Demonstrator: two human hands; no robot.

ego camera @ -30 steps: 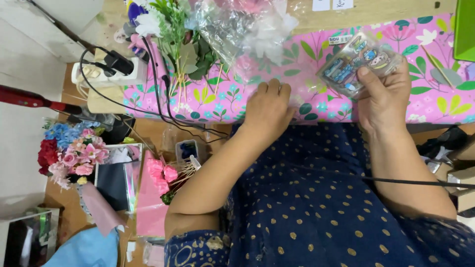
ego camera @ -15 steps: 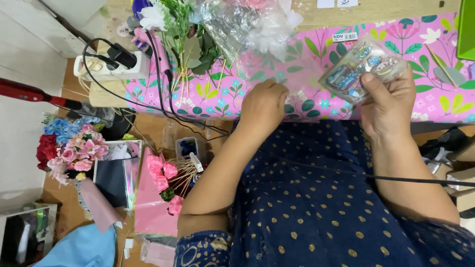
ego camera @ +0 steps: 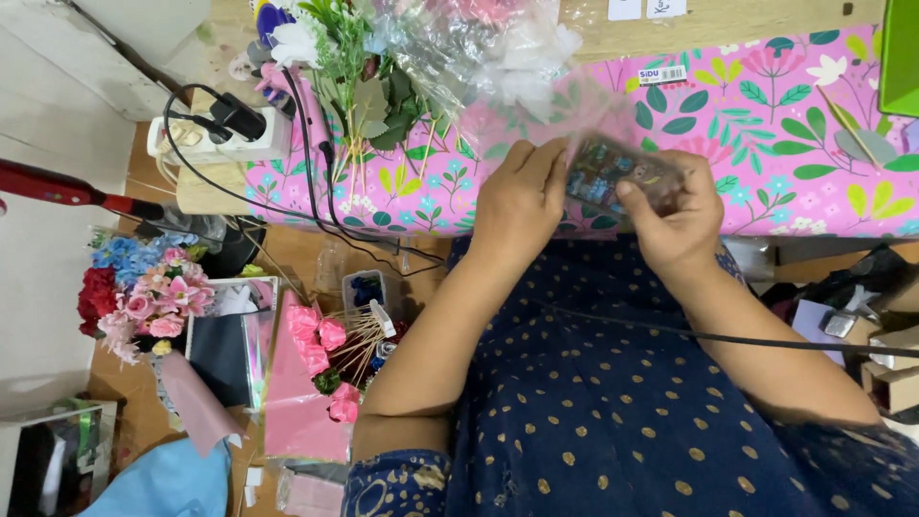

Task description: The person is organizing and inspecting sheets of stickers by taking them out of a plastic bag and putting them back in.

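Nearest the camera, the person's blue dotted dress [ego camera: 613,421] fills the lower middle, with both forearms rising from it toward the table [ego camera: 785,124]. A thin black cable [ego camera: 766,340] crosses the right forearm.

The change: both hands now meet on one thing. The right hand [ego camera: 675,215] has drawn in from the right side of the table toward the middle, carrying the small clear packet [ego camera: 613,172], and its grip is closed on the packet's lower right end, thumb on top. The left hand [ego camera: 517,201], which a second ago lay curled on the table edge well apart from the packet, has come up to it; its fingertips pinch the packet's left edge in a narrow grip. So the packet, held by one hand before, is now held between two, just above the pink flowered wrapping paper [ego camera: 766,163] that covers the table. I judge the hands are starting to work at the packet, perhaps opening it, though its contents are too blurred to name.

Left of the grip and lower, pink paper roses on sticks [ego camera: 325,354] lie beside a bunch of mixed flowers [ego camera: 134,292]. Beyond the grip, a bouquet in clear wrap [ego camera: 421,57] rests on the table, with a white power strip [ego camera: 215,139] further left; these have not shifted.
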